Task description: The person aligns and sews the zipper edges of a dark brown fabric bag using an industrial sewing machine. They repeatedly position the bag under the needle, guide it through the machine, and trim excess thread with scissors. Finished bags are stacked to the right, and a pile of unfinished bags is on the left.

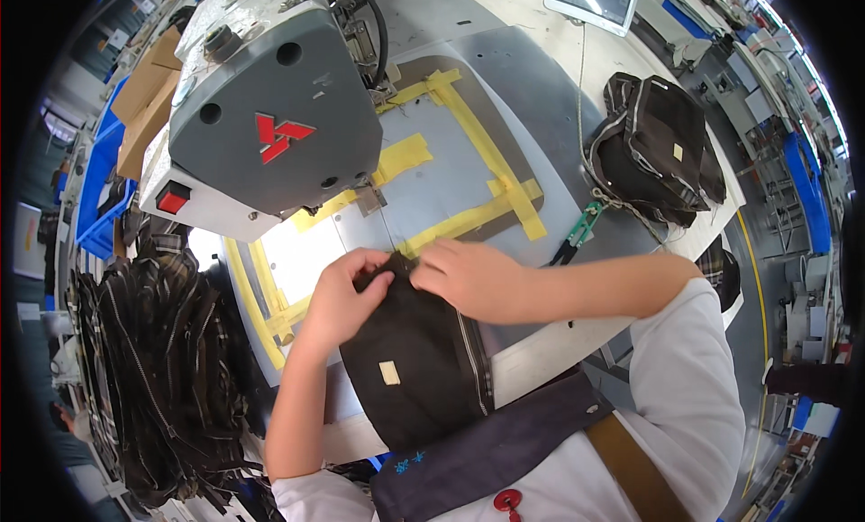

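A dark brown fabric bag piece (423, 351) with a zipper down its right side and a small cream label lies at the table's near edge, reaching toward my lap. At its far edge, my left hand (347, 292) pinches the cloth between thumb and fingers. Close beside it, my right hand (464, 274) has its fingers curled onto the same edge. Just beyond my hands is a clear plate with yellow tape strips (468, 217). The grey head of an industrial sewing machine (279, 116) stands above that plate, at the far left.
Dark bag pieces with zippers hang in a thick pile (162, 369) at the left. Another stack of dark bags (658, 148) sits at the right, near green-handled snips (581, 229) on a cord. A tablet-like screen (595, 1) stands at the back. Blue bins (101, 202) are at the far left.
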A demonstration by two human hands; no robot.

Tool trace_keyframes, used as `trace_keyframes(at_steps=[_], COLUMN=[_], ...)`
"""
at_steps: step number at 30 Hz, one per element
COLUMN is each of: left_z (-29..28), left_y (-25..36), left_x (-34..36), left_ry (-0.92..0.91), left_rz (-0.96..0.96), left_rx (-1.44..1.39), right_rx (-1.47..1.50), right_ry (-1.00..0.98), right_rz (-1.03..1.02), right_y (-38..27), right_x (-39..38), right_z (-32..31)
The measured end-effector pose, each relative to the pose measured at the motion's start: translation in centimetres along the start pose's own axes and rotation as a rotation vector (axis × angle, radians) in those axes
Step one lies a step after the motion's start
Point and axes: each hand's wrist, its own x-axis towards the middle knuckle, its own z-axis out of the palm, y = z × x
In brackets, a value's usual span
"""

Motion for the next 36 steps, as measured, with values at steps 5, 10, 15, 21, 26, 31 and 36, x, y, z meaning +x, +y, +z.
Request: trace_keyframes(at_steps=[5, 10, 15, 21, 26, 31, 36], left_z=[0.5, 0.4, 0.6, 0.6, 0.3, -0.1, 0.1], left_y=[0.0, 0.4, -0.6, -0.7, -0.3, -0.2, -0.5], left_x=[-2.4, -2.0, -1.9, -2.0, -2.1, -2.1, -2.0], left_ry=[-0.06, -0.061, -0.053, -0.035, -0.066, -0.081, -0.091], left_rz=[-0.033, -0.008, -0.002, 0.011, 0.001, 0.004, 0.051], left_rx=[-0.211, -0.233, -0.238, -0.231, -0.276, -0.257, -0.322], right_rx=[-0.04, -0.174, -0.363, -0.165, -0.32, -0.349, -0.368], right_ry=[0.029, 0.144, 0.209, 0.21, 0.078, -0.109, -0.146], right_rz=[0.181, 0.349, 0.331, 0.544, 0.129, -0.309, -0.412], right_y=[-1.5, 2.5, 3.5, 4.8, 2.4, 4.3, 5.1], right_x=[-5.9, -11.3, -12.3, -8.9, 0.0, 6.1, 7.0], right_z=[-4.0, -8.9, -7.4, -5.5, -4.3, -4.6, -3.0])
